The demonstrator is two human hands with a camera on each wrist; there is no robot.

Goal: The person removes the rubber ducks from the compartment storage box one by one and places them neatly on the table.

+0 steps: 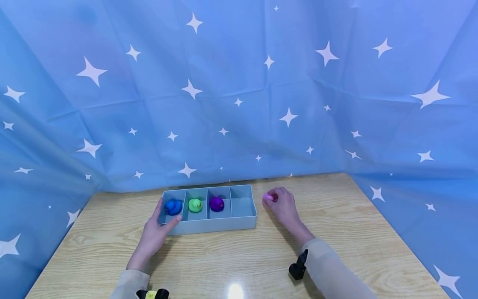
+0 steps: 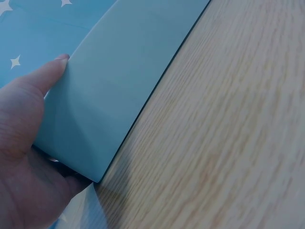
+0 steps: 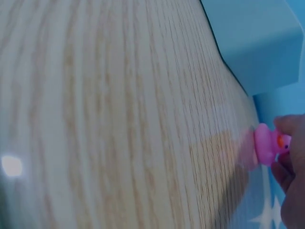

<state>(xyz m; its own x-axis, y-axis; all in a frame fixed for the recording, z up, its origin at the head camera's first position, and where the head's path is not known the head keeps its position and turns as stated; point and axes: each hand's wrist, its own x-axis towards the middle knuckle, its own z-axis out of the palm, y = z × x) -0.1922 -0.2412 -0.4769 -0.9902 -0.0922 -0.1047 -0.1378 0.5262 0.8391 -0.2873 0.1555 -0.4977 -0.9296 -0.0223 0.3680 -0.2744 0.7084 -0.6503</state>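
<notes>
A pale blue box (image 1: 220, 225) with a row of compartments stands on the table. My left hand (image 1: 153, 234) holds its left end, thumb at the front rim and fingers along the left side. From left to right, the compartments hold a blue rubber duck (image 1: 173, 207), a green duck (image 1: 195, 205) and a purple duck (image 1: 216, 204); the rightmost has a bare floor. Just right of the box, my right hand (image 1: 284, 207) pinches a pink rubber duck (image 3: 267, 145) between thumb and fingers, close over the table, its orange beak showing in the right wrist view.
The light wooden table (image 1: 224, 253) reaches back to a blue curtain (image 1: 239, 104) with white stars, which hangs close behind the box and also along both sides. A bright light reflection lies near the table's front.
</notes>
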